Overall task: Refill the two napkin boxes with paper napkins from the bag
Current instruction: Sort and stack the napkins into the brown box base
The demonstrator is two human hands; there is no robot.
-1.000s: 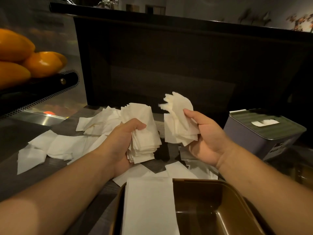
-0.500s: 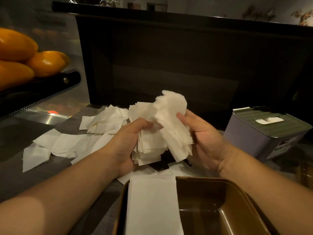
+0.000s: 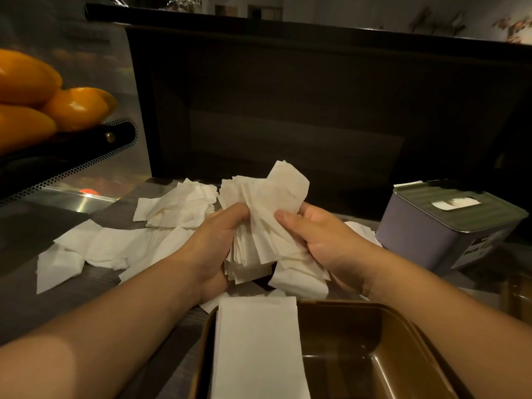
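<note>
A dark grey matte counter (image 3: 26, 300) spans the frame. Lower centre: a bronze rectangular metal napkin box (image 3: 383, 315), open, with a flat white paper stack (image 3: 256, 347) in its left half; its right half is bare. Right edge: a lavender napkin box with a ribbed green slotted lid (image 3: 449, 226). Loose white crumpled napkins (image 3: 115, 246) cover the counter left of centre. At centre, the left hand (image 3: 213, 249) and right hand (image 3: 325, 243) both clench one fanned bundle of thin napkins (image 3: 264, 220). Upper left: orange fruit (image 3: 74, 108)
</note>
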